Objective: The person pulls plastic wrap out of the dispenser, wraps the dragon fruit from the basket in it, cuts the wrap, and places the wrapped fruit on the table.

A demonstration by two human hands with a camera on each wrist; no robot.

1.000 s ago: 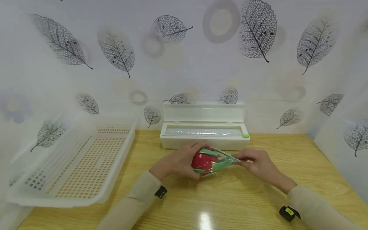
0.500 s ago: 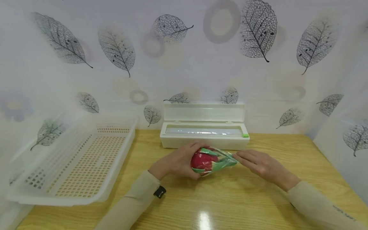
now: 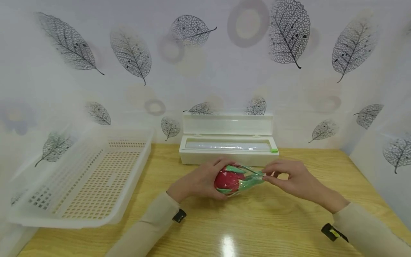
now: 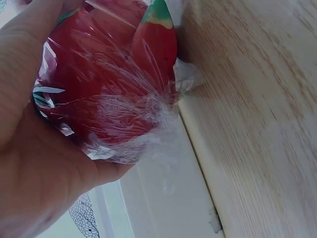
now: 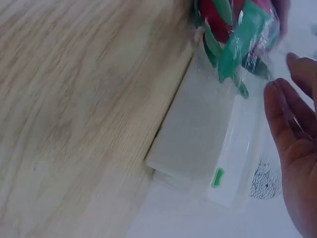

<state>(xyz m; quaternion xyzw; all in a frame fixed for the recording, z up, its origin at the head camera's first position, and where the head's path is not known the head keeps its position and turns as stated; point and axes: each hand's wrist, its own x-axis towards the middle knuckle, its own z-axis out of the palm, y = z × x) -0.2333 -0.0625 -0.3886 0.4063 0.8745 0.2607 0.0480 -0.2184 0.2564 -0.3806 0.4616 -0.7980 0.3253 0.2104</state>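
A red dragon fruit (image 3: 227, 180) with green leaf tips, wrapped in clear cling film (image 4: 129, 109), lies on its side above the table. My left hand (image 3: 201, 180) grips its rounded end from the left, thumb on the near side and fingers over the far side. The film is gathered into creases at that end in the left wrist view. At the leafy end, my right hand (image 3: 293, 178) pinches the film's loose end with thumb and fingertips. In the right wrist view, the right hand (image 5: 297, 119) is beside the green tips, with a strand of film by its fingers.
Behind the hands stands a white cling film box (image 3: 228, 159), lid up, a film roll (image 3: 228, 146) inside and a green slider (image 3: 274, 150) at its right. A white perforated basket (image 3: 125, 200) occupies the left. A leaf-patterned sheet hangs behind the wooden table (image 3: 257, 228).
My right hand turned over at the film's end, then turned back to a pinch, with its wrist slightly further right. The left hand and dragon fruit have barely moved.
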